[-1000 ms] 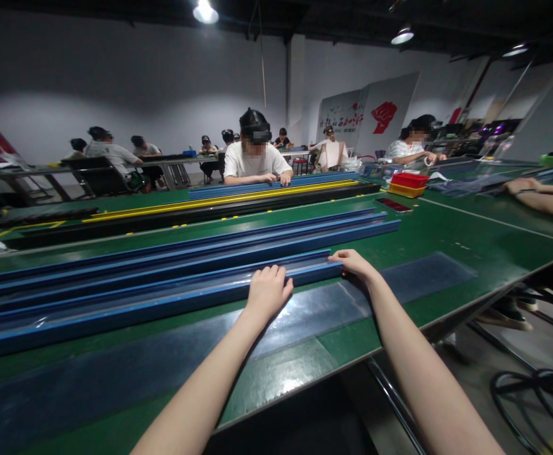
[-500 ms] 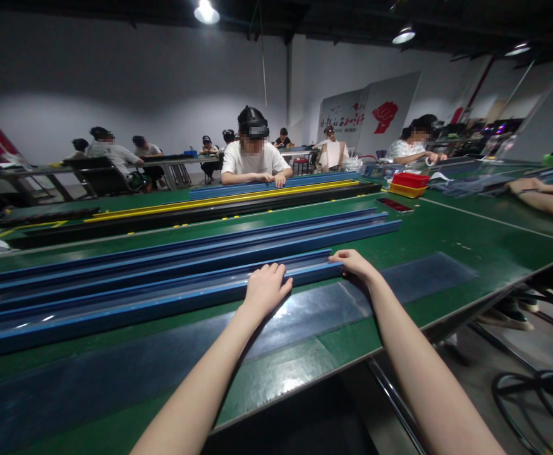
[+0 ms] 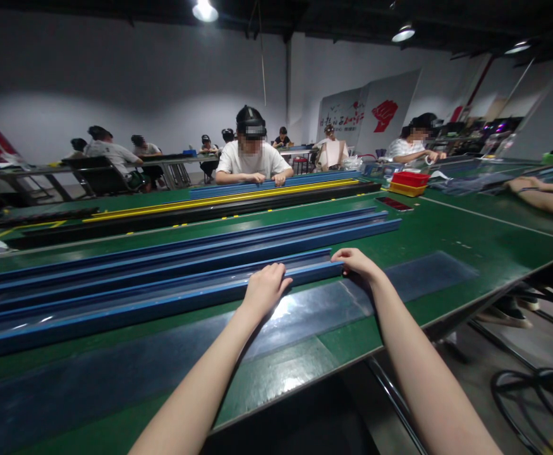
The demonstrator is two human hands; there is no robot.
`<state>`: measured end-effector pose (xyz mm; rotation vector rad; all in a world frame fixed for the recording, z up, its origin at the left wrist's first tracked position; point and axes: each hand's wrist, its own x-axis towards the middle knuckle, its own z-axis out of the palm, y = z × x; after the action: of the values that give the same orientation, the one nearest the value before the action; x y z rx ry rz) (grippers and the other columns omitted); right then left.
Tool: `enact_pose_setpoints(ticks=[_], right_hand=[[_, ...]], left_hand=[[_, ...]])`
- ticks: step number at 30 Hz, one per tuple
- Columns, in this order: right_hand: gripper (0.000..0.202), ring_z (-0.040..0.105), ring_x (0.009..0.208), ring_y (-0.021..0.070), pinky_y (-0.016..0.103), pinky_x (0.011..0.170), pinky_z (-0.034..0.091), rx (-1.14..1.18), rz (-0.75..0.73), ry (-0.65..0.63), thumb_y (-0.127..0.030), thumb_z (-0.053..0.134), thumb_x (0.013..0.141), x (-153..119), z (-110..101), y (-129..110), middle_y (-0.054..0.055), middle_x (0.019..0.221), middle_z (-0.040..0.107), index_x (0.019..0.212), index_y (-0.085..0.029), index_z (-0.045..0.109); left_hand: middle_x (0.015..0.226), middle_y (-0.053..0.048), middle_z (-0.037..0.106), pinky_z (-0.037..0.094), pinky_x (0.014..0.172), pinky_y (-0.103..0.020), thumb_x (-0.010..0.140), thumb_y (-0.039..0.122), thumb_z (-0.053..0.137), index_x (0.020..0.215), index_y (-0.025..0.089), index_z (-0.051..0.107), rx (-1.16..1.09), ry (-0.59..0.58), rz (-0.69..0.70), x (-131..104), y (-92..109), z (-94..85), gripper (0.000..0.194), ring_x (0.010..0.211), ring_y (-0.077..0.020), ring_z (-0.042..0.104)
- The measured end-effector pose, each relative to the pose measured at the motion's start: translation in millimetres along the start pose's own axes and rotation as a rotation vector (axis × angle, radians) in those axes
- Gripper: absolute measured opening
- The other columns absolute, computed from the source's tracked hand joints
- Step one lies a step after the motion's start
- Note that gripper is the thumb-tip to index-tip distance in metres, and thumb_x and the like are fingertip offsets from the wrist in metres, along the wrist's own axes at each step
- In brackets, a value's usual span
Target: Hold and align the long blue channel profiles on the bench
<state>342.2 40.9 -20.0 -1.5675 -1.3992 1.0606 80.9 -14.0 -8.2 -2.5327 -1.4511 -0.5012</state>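
A long blue channel (image 3: 153, 304) runs from the left edge to the middle of the table, with a clear plastic strip (image 3: 224, 280) lying inside it. My left hand (image 3: 265, 289) is closed over the channel near its right part, thumb along the near wall, fingertips hidden inside. At the channel's right end, my right hand (image 3: 359, 264) pinches with fingers bent round the tip; exactly what lies under the fingertips is hidden. A flat, clear plastic sheet (image 3: 304, 316) lies on the table beneath both forearms.
More blue channels (image 3: 276, 239) lie just beyond. Past them are a black bar (image 3: 200, 213) and a yellow bar (image 3: 238, 200), where a co-worker (image 3: 252, 155) leans. Red and yellow bins (image 3: 407, 183) and a phone (image 3: 394, 203) sit on the green table (image 3: 475, 230). Another person's arms (image 3: 541, 189) rest at right.
My hands stay almost in place on the channel; the right one has shifted very slightly right. Across the table, the co-worker's hands have moved a little apart.
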Motion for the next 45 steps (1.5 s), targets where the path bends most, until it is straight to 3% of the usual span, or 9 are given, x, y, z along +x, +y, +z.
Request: enact_pose_setpoints(ticks=[16,29,45], right_hand=[[0.005,0.042,0.036,0.0053,0.017,0.036,0.036,-0.041,0.013,0.054,-0.008,0.059,0.059,4.1,3.0,1.3,-0.002,0.042,0.052,0.057,-0.013,0.060],[0.004,0.040,0.035,0.0051,0.017,0.035,0.033,-0.029,-0.008,0.056,-0.016,0.061,0.060,1.9,3.0,3.8,-0.002,0.042,0.052,0.060,-0.012,0.062],[0.003,0.041,0.036,0.0045,0.016,0.034,0.033,-0.046,-0.052,0.079,-0.014,0.059,0.063,7.7,4.4,9.3,-0.002,0.049,0.054,0.060,-0.013,0.060]], left_hand=[[0.086,-0.004,0.061,0.038,0.065,-0.025,0.086,0.037,0.046,0.085,0.018,0.048,0.006,-0.020,-0.046,0.1,1.9,-1.9,0.018,0.082,-0.0173,0.057],[0.084,-0.004,0.063,0.038,0.066,-0.026,0.086,0.040,0.045,0.084,0.018,0.050,0.044,-0.020,-0.078,0.4,3.5,-2.2,0.022,0.081,-0.0182,0.058],[0.081,-0.005,0.061,0.036,0.065,-0.028,0.086,0.040,0.044,0.084,0.018,0.051,0.066,0.015,-0.058,-1.1,2.8,1.7,0.023,0.078,-0.0187,0.057]])
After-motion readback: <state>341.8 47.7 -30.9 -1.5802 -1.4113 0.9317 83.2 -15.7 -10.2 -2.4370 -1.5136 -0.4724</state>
